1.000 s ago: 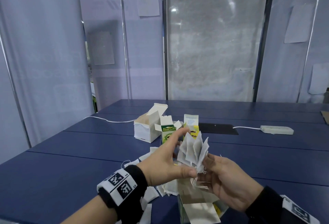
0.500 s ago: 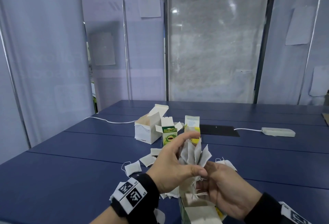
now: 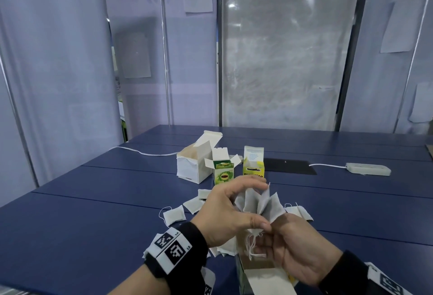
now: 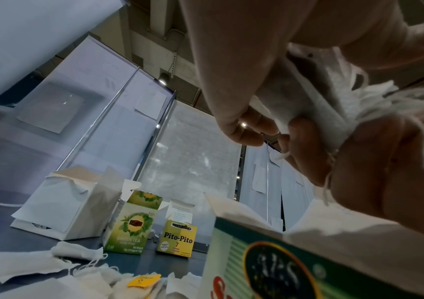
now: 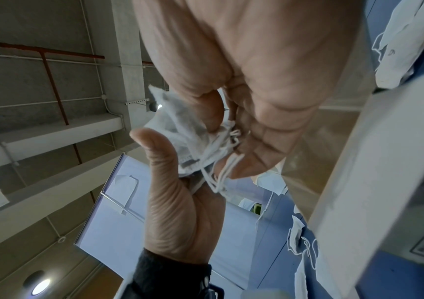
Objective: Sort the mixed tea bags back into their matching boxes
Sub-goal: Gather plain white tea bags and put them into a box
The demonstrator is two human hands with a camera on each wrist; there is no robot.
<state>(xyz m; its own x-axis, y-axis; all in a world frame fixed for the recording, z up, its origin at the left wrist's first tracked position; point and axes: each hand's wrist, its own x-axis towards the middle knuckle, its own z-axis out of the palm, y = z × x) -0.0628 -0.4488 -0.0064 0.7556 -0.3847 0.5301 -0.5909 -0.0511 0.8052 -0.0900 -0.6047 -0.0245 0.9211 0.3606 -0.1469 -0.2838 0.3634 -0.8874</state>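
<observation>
Head view: above the open box [image 3: 255,271] on the desk [image 3: 93,212], the left hand [image 3: 225,215] and right hand [image 3: 297,248] both pinch a fanned bunch of tea bags [image 3: 260,205]. Left wrist view: the Green Tea box [image 4: 131,228] and Pito-Pito box [image 4: 177,240] stand beyond. Right wrist view: strings [image 5: 221,161] dangle between both thumbs.
</observation>
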